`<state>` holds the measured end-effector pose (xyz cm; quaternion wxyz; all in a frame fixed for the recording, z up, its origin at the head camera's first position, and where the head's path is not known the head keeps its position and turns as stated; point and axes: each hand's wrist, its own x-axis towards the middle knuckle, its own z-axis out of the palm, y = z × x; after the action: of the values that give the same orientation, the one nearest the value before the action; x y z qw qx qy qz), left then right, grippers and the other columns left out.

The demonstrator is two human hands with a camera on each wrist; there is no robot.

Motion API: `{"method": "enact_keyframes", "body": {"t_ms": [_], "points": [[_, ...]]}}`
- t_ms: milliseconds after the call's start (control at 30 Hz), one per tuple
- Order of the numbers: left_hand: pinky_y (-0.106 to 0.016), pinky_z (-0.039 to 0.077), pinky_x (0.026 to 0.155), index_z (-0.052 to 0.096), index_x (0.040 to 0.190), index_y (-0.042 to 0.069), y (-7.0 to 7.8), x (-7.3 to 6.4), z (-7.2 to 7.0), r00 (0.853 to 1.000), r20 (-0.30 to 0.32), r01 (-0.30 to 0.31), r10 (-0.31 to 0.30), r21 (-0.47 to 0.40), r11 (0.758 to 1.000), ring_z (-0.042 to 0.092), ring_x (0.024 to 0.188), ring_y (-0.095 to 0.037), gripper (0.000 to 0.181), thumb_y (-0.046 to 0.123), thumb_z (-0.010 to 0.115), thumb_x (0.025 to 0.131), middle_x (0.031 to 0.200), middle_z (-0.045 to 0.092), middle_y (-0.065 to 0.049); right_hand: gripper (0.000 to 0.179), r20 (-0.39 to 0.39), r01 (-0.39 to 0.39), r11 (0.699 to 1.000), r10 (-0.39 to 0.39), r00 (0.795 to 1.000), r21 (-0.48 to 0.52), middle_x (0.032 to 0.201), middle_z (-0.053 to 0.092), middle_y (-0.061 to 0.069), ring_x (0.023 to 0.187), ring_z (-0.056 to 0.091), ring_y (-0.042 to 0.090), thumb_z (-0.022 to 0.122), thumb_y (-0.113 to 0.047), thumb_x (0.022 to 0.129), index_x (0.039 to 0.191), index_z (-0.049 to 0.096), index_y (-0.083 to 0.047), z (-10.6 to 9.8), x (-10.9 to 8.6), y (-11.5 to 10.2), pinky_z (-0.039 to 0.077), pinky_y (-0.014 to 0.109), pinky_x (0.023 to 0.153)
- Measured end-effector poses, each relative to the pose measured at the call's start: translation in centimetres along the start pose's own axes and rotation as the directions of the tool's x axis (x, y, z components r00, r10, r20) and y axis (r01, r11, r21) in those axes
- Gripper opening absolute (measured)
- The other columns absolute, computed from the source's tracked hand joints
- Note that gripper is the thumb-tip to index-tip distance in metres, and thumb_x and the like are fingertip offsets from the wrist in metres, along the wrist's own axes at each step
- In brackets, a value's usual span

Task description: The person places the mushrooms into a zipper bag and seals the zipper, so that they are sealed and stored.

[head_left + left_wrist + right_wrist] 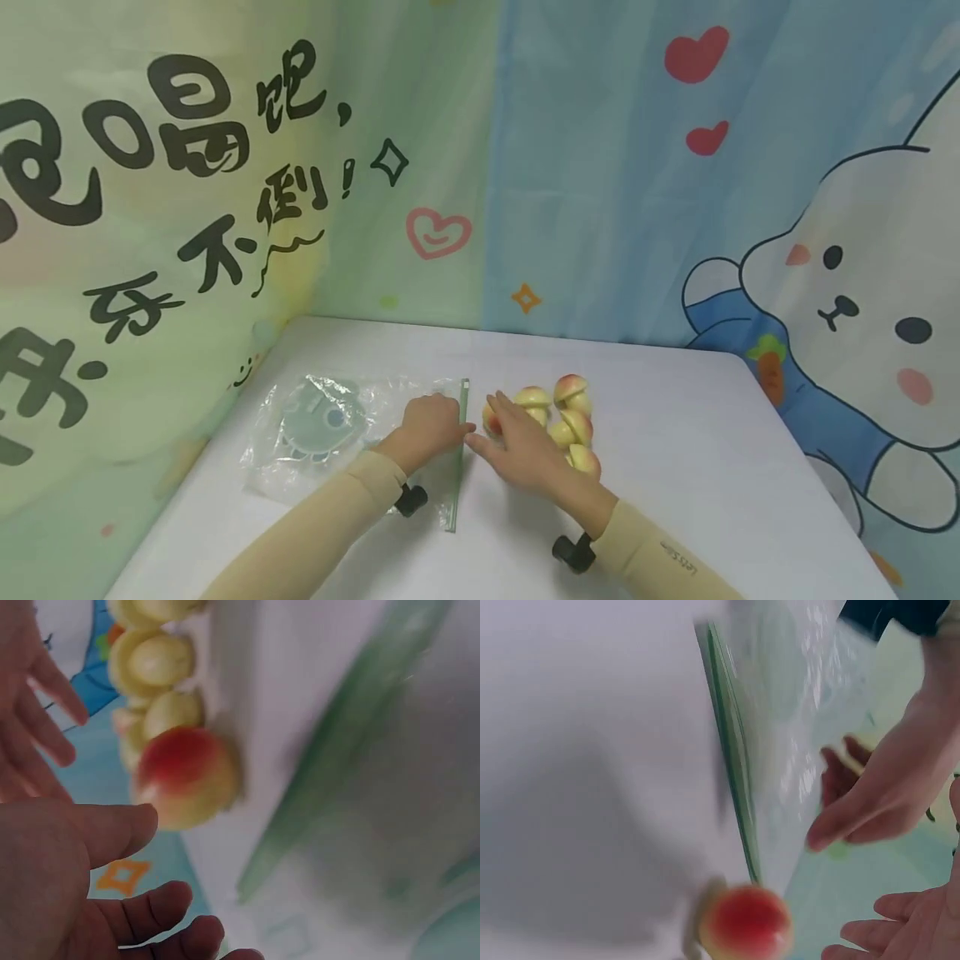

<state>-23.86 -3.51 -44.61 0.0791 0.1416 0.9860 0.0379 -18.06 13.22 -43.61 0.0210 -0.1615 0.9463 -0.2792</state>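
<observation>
A clear zip bag (386, 392) lies flat on the table, with a pale green print and a green strip (459, 483) along its right edge. Over that strip hovers my left hand (431, 427), fingers loosely bent and nothing in them. Just right of the strip are several yellow mushroom-shaped pieces (576, 425) with reddish caps. My right hand (525, 446) is spread above their left side, partly hiding them. One red-topped piece (187, 776) is close beyond my left thumb in the left wrist view; whether either hand touches it, I cannot tell.
The white table (675, 467) reaches back to a printed curtain (600, 167) with a rabbit, hearts and lettering. Dark wrist cameras (573, 552) hang under both wrists.
</observation>
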Motion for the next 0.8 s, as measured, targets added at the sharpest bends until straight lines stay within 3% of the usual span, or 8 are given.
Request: {"method": "enact_keyframes", "body": {"t_ms": [200,400,500,600,700,800], "points": [[-0.034,0.048,0.055,0.062,0.07,0.011,-0.4,-0.2,2.9,1.0,0.025,0.018,-0.017,-0.039,0.999,0.051,0.057,-0.015,0.05,0.058,0.063,0.086,0.064,0.057,-0.001,0.079,0.069,0.009,0.997,-0.014,0.998,0.078,0.152,0.038,0.02,0.139,0.036,0.035,0.047,-0.058,0.096,0.148,0.036,0.001,3.0,-1.5,-0.3,0.032,0.051,0.11],[-0.033,0.048,0.054,0.061,0.069,0.01,-0.9,-0.7,4.5,0.997,0.075,0.019,-0.011,-0.105,0.994,0.053,0.056,-0.016,0.047,0.053,0.059,0.089,0.062,0.056,-0.001,0.076,0.167,-0.026,0.978,-0.009,0.986,0.208,0.151,0.035,0.026,0.139,0.034,0.041,0.044,-0.054,0.098,0.146,0.036,0.004,5.4,-2.5,-0.4,0.029,0.054,0.111],[-0.034,0.049,0.055,0.063,0.074,0.009,-1.3,-0.6,5.0,0.998,0.068,0.013,-0.005,-0.111,0.994,0.054,0.058,-0.017,0.038,0.044,0.059,0.09,0.064,0.057,-0.001,0.076,0.165,-0.029,0.97,-0.012,0.986,0.243,0.149,0.038,0.027,0.137,0.036,0.042,0.045,-0.053,0.099,0.146,0.036,0.006,6.3,-2.7,-0.3,0.03,0.054,0.11],[-0.035,0.047,0.055,0.061,0.073,0.01,-1.8,-0.4,5.4,1.0,0.016,-0.013,0.015,-0.153,0.988,0.053,0.058,-0.018,0.029,0.035,0.057,0.087,0.065,0.056,-0.001,0.076,0.146,-0.02,0.975,-0.013,0.989,0.222,0.148,0.039,0.027,0.137,0.037,0.042,0.047,-0.051,0.099,0.144,0.036,0.009,7.2,-2.8,-0.1,0.031,0.053,0.11],[-0.032,0.042,0.051,0.054,0.065,0.014,-2.4,-0.3,5.9,0.999,-0.024,-0.04,0.036,-0.248,0.968,0.049,0.055,-0.016,0.023,0.027,0.055,0.084,0.061,0.052,0.001,0.07,0.13,0.013,0.984,-0.037,0.991,0.18,0.15,0.036,0.026,0.138,0.036,0.04,0.048,-0.044,0.1,0.145,0.036,0.008,7.8,-2.7,0.1,0.03,0.052,0.111],[-0.029,0.036,0.049,0.05,0.065,0.016,-3.1,-0.5,6.1,0.999,-0.012,-0.053,0.052,-0.369,0.928,0.044,0.053,-0.014,0.02,0.021,0.051,0.084,0.058,0.049,0.003,0.058,0.119,0.072,0.986,-0.09,0.989,0.148,0.154,0.033,0.021,0.141,0.034,0.036,0.046,-0.032,0.102,0.146,0.038,0.005,8.3,-2.5,0.2,0.029,0.05,0.112]]}}
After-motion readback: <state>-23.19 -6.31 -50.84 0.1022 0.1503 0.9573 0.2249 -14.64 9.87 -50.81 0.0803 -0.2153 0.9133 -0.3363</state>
